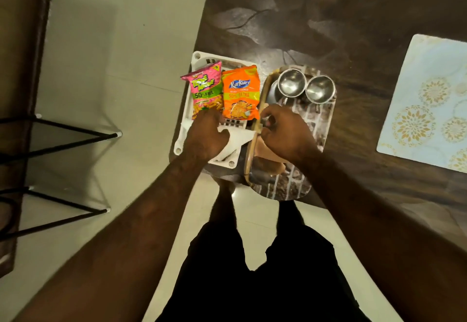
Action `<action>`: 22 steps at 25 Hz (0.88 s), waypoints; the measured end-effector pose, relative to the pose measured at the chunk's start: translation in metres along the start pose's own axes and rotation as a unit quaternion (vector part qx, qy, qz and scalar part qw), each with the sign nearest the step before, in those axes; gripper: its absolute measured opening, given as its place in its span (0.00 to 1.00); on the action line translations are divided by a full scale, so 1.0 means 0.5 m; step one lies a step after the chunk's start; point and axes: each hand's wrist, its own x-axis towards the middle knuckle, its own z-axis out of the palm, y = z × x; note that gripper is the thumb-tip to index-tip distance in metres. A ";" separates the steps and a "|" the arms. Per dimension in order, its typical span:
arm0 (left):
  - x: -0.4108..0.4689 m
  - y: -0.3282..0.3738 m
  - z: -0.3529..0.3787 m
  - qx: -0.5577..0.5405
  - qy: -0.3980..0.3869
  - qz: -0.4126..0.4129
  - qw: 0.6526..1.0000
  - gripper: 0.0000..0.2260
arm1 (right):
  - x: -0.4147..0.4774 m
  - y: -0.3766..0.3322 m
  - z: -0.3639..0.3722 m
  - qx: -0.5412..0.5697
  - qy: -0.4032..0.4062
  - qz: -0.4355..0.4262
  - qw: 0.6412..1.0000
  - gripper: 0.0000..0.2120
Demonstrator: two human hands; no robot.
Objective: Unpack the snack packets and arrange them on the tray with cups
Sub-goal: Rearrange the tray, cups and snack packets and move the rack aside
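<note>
A pink snack packet (206, 86) and an orange snack packet (240, 94) lie side by side on a white slotted plastic basket (199, 57) at the table's near left corner. To its right sits a brick-patterned tray (326, 119) with two steel cups (292, 82) (319, 89) at its far end. My left hand (204, 134) rests on the basket and grips the pink packet's near end. My right hand (285, 132) hovers over the tray's left rim, fingers curled and pinching the orange packet's near right corner.
A brown paper piece (267, 154) lies on the tray under my right hand. A pale blue floral placemat (429, 99) lies on the dark table (328, 18) at the right. Black metal furniture legs (63, 132) stand on the floor at the left.
</note>
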 end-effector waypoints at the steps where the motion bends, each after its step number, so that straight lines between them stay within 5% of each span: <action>1: 0.003 -0.023 -0.008 -0.011 0.007 -0.025 1.000 0.10 | 0.004 -0.010 0.020 -0.006 -0.007 0.002 1.000 0.20; 5: 0.031 -0.076 -0.002 -0.063 -0.011 -0.044 0.997 0.09 | 0.041 -0.040 0.084 0.026 0.033 0.061 0.997 0.25; 10: 0.056 -0.052 0.029 -0.110 -0.036 0.027 0.993 0.18 | 0.117 -0.071 0.122 0.118 0.109 0.160 0.974 0.30; 13: 0.056 -0.043 0.029 -0.129 -0.050 0.040 0.990 0.14 | 0.133 -0.079 0.116 0.251 0.143 0.194 0.938 0.18; 16: 0.044 -0.036 0.013 -0.152 0.008 0.044 0.987 0.12 | 0.098 -0.065 0.095 0.313 0.137 0.161 0.926 0.06; 19: 0.046 -0.010 -0.029 -0.112 0.111 0.142 0.977 0.24 | 0.042 -0.017 0.050 0.331 0.062 0.103 0.936 0.13; 22: 0.074 0.018 -0.045 0.057 0.031 0.271 0.960 0.29 | 0.009 0.032 -0.001 0.287 -0.016 0.032 0.957 0.18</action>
